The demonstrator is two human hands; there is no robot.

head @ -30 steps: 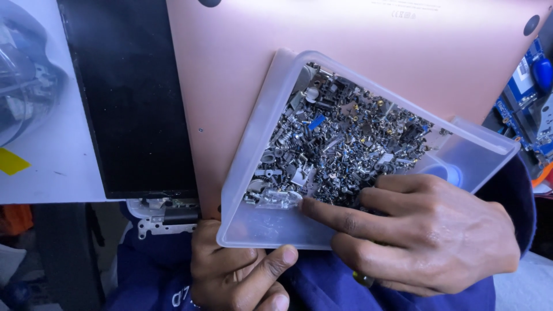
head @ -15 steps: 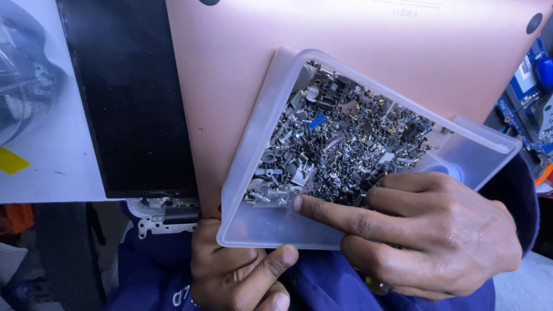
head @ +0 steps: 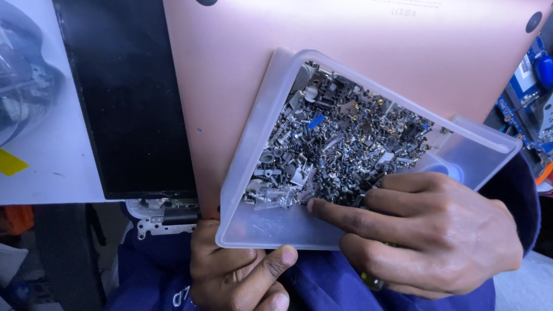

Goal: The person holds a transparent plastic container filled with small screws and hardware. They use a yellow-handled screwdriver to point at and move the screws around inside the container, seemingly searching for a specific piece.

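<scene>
My left hand [head: 239, 273] sits at the bottom of the frame, fingers curled under the near edge of the clear plastic tray [head: 259, 230] with the thumb pressed flat along its rim, so that hand is clamped on the tray and holds it tilted over my lap. Just right of it, my right hand [head: 438, 236] lies over the tray's lower right corner: the index finger [head: 340, 212] is stretched out alone, its tip down in the near fringe of the pile, and the other fingers are folded in loosely and grip nothing. I judge I am sorting through the hardware for one piece; the next move calls for a light sideways nudge to part a single screw, then a thumb-and-finger pinch on it. The tray holds a dense heap of small screws and metal bits [head: 340, 150], silver and black, with one blue bit among them and what may be a small clear bag at the heap's lower left, though I cannot be sure. Beyond it, across the top, lies a pink laptop shell [head: 276, 34], and at upper left a black panel [head: 124, 98].
</scene>
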